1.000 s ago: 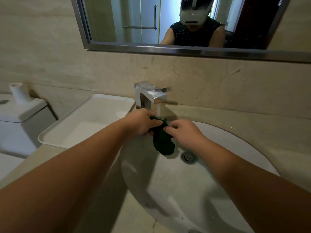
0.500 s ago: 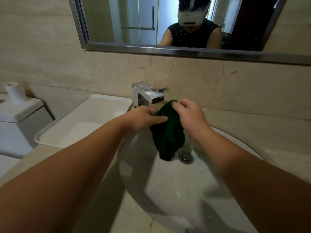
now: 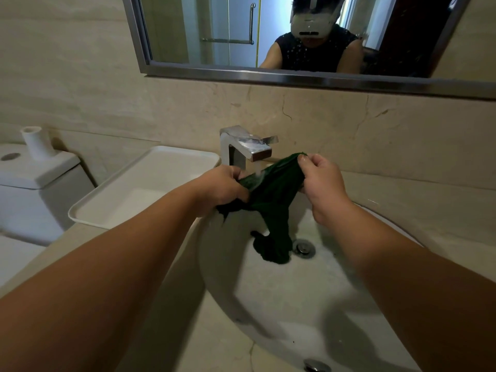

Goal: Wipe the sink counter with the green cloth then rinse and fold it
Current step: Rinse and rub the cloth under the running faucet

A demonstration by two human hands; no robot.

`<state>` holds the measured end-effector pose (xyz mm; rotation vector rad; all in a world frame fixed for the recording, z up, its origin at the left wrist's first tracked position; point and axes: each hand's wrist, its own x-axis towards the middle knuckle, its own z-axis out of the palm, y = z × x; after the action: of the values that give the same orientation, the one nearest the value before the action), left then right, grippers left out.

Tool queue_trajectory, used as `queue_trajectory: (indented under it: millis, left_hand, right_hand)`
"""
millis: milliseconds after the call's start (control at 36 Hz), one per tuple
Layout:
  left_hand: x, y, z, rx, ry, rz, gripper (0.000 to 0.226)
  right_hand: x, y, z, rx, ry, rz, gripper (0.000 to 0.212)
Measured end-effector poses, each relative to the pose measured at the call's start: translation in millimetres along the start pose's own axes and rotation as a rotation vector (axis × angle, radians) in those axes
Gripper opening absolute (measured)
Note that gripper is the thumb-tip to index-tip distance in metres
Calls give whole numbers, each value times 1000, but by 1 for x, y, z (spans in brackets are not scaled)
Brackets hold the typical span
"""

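The dark green cloth (image 3: 276, 200) is stretched under the chrome faucet (image 3: 245, 149), and water runs from the spout onto its upper edge. My left hand (image 3: 224, 187) grips the cloth's left end; my right hand (image 3: 323, 181) pinches its right top corner, raised a little higher. The cloth's lower part hangs down into the white basin (image 3: 308, 304), ending beside the drain (image 3: 303, 247). The beige stone counter (image 3: 418, 200) surrounds the basin.
A white rectangular tray (image 3: 107, 210) sits on the counter left of the faucet. Further left stands a toilet tank (image 3: 35, 178) with a white roll on it. A mirror (image 3: 268, 33) hangs on the wall above, reflecting a person. An overflow fitting (image 3: 316, 365) shows at the basin's near edge.
The hands have moved apart and spread the bunched cloth open under the running water. My right hand rose and shifted right; the cloth now hangs longer into the basin.
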<state>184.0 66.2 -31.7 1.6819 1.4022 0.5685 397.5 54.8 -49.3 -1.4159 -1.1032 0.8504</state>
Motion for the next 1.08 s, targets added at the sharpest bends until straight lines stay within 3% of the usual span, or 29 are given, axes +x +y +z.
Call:
queue_trajectory:
  millis: [389, 472, 639, 722, 806, 917, 1083]
  left_hand:
    - [1, -1, 1, 196, -14, -80, 18]
    - [-2, 0, 2, 119, -27, -72, 22]
    - [-5, 6, -4, -257, -23, -65, 24]
    - [-5, 3, -5, -281, 101, -126, 26]
    - [-7, -1, -6, -411, 134, -185, 40]
    - [-9, -1, -5, -601, 121, -220, 25]
    - [-1, 3, -8, -691, 200, -149, 13]
  right_hand:
    - [-4, -32, -12, 268, 118, 21, 24]
    - [-6, -46, -21, 355, 174, 9, 25]
    - [-9, -87, -36, 549, 251, -62, 15]
    - [-6, -84, -34, 504, 249, -55, 13]
    - [-8, -60, -25, 303, 146, 42, 18]
    - [-8, -29, -16, 275, 125, 181, 17]
    - [-12, -26, 0, 333, 36, 139, 14]
